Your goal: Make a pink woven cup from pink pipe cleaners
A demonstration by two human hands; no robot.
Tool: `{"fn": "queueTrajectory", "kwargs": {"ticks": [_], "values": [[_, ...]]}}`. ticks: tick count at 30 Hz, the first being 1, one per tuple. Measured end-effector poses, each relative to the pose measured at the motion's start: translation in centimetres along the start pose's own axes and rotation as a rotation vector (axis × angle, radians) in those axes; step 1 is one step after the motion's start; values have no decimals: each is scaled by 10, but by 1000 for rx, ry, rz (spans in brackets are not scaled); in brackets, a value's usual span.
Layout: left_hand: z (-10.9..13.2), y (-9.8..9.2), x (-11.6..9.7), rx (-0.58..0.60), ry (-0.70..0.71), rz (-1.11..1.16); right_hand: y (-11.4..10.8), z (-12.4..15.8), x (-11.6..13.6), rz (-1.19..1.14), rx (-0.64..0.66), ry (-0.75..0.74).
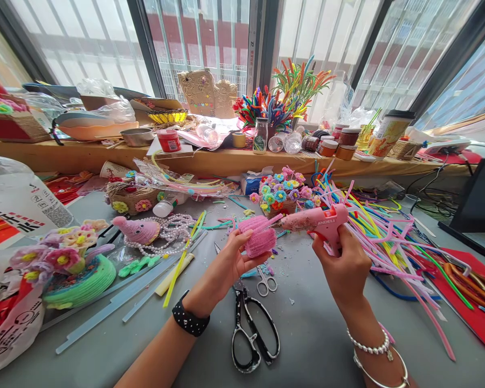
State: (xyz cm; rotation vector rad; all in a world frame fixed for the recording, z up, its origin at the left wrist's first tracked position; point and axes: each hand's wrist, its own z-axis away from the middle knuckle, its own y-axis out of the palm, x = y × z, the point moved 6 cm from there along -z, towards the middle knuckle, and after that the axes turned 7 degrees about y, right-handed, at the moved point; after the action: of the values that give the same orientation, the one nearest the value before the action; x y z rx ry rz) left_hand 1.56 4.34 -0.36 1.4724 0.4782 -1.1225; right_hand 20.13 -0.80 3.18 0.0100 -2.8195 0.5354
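My left hand (231,262) is closed around a fuzzy pink pipe-cleaner shape (259,236), held up above the grey table (315,339). My right hand (341,263) grips the handle of a pink glue gun (317,221), whose nozzle points left and touches the top of the pink shape. Black-handled scissors (253,328) lie on the table just below my hands, with small silver scissors (264,281) beside them.
A heap of coloured pipe cleaners (382,226) spreads to the right. A basket of small flowers (283,194) stands behind the glue gun. At left lie clear glue sticks (117,307), a pink cone figure (139,230) with pearl beads, and a green flower basket (78,283). Jars and craft items crowd the wooden sill (226,159).
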Motion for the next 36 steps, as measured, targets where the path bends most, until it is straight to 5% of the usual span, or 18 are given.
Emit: {"fn": "queueTrajectory", "kwargs": {"ticks": [11, 20, 27, 32, 36], "values": [[-2, -2, 0, 7, 32, -8, 8, -1, -8, -9, 96, 96], [1, 3, -4, 78, 34, 16, 47, 9, -51, 168, 744, 426], [2, 5, -4, 114, 44, 2, 63, 27, -66, 84, 1047, 377], [2, 4, -4, 104, 46, -11, 61, 30, -69, 99, 1086, 347], [2, 5, -4, 122, 43, -31, 47, 13, -68, 87, 835, 454]]}}
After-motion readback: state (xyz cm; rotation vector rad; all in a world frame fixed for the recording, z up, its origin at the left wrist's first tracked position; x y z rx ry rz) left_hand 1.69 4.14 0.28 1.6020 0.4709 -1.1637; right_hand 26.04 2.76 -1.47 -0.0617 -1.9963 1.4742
